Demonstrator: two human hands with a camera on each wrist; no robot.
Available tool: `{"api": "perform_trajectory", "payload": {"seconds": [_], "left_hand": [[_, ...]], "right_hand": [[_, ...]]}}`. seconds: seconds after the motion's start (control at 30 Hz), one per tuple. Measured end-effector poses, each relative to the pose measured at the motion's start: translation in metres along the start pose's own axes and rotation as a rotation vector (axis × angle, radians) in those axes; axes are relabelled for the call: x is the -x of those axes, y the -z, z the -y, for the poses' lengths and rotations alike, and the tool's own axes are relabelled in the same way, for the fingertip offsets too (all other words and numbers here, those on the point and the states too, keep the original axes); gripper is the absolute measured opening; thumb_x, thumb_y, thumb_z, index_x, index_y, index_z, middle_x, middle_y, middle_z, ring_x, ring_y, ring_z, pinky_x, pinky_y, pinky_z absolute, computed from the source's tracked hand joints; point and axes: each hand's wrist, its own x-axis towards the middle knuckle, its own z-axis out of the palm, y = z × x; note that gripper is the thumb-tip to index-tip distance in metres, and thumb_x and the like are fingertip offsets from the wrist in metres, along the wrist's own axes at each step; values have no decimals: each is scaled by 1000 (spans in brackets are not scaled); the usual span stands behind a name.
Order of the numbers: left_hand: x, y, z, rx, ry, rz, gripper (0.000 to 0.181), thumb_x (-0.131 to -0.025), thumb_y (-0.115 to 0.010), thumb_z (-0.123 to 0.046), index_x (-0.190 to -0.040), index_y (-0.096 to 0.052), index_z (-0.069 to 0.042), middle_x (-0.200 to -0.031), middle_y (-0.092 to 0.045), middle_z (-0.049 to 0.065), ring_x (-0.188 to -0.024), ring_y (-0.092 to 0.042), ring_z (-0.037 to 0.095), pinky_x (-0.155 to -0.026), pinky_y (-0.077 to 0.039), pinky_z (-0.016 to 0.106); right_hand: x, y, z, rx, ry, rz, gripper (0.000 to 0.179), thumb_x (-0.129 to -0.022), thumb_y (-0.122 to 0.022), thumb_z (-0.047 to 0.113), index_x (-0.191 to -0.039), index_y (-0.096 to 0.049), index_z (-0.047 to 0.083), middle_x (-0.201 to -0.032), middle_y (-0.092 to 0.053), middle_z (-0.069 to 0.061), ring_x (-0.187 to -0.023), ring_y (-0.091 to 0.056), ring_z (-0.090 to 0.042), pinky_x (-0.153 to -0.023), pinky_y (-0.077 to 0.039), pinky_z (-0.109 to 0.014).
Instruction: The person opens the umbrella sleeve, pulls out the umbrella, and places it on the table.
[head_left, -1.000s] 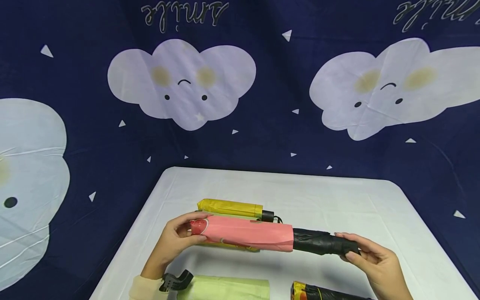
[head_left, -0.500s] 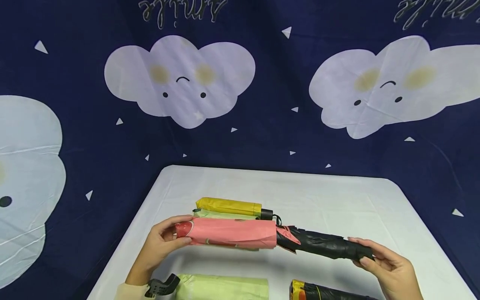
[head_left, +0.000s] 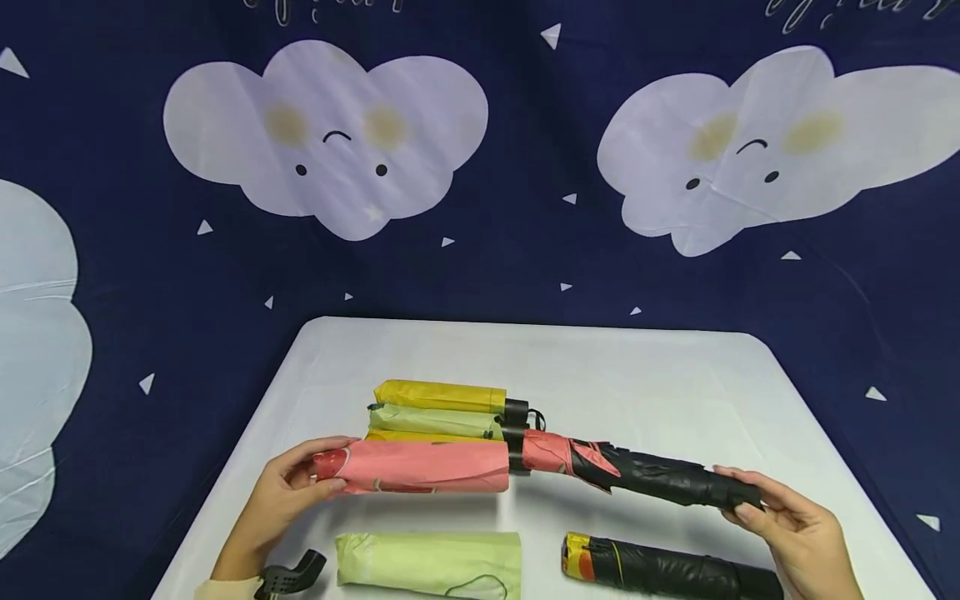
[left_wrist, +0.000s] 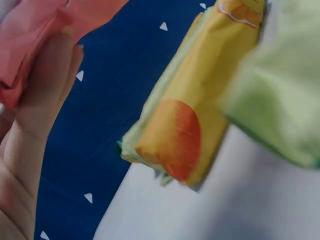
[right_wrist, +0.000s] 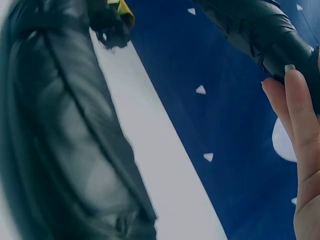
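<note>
Above the table, my left hand (head_left: pixel 281 487) pinches the red-tipped end of a pink umbrella sleeve (head_left: pixel 427 467) between thumb and fingers. The far end of a folded umbrella (head_left: pixel 667 477), black with some pink fabric, is gripped by my right hand (head_left: pixel 806 525). A narrow gap shows between the sleeve's right end and the umbrella's pink part, with black handles behind it. In the left wrist view the sleeve (left_wrist: pixel 32 37) looks creased beside my thumb. My right fingers (right_wrist: pixel 300 100) lie along the black umbrella (right_wrist: pixel 260 30) in the right wrist view.
Behind the sleeve, a yellow umbrella (head_left: pixel 442 395), a light green umbrella (head_left: pixel 435 420) and another partly hidden yellow one lie on the white table (head_left: pixel 637 358). Nearer me lie a light green sleeve (head_left: pixel 420 557) and a folded black umbrella (head_left: pixel 667 569) with a yellow-orange end.
The sleeve has moved left with my left hand, while my right hand has drawn the umbrella rightward, exposing its pink part. The head view has shifted slightly.
</note>
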Motion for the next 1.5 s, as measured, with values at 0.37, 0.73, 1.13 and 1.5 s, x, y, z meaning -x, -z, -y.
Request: {"api": "perform_trajectory", "payload": {"seconds": [0.37,0.73,1.13,1.5], "left_hand": [[-13,17,19,-154,34,29,50,-86,-73,14,-134,-58,10,-131,-65,13,-106,-69,17,-84,-60,32],[-19,30,39,-88,61,79,50,-88,-70,15,-136,-54,14,-134,-60,26,-109,-68,18,-84,-60,35],[0,22,52,-135,139,142,51,-90,-71,9,-138,-55,8,-138,-59,24,-110,-68,19,-88,-59,31],[14,3,47,-397,183,139,53,-83,-86,-13,-133,-66,-12,-135,-64,8,-121,-60,17,-101,-46,20]], "right_hand": [[-1,25,-18,66,-30,-2,44,-93,-44,-30,-137,-38,-29,-133,-67,-13,-122,-64,-23,-85,-56,-37],[8,44,-44,-48,-73,8,43,-92,-44,-32,-134,-46,-25,-130,-68,-17,-120,-66,-23,-84,-55,-39],[24,75,-56,37,-199,119,42,-100,-41,-22,-142,-39,-22,-139,-63,-10,-124,-62,-19,-89,-56,-42],[40,79,-49,-29,-386,256,46,-106,-36,-13,-151,-27,-17,-151,-52,-13,-131,-56,-24,-92,-52,-51]]}}
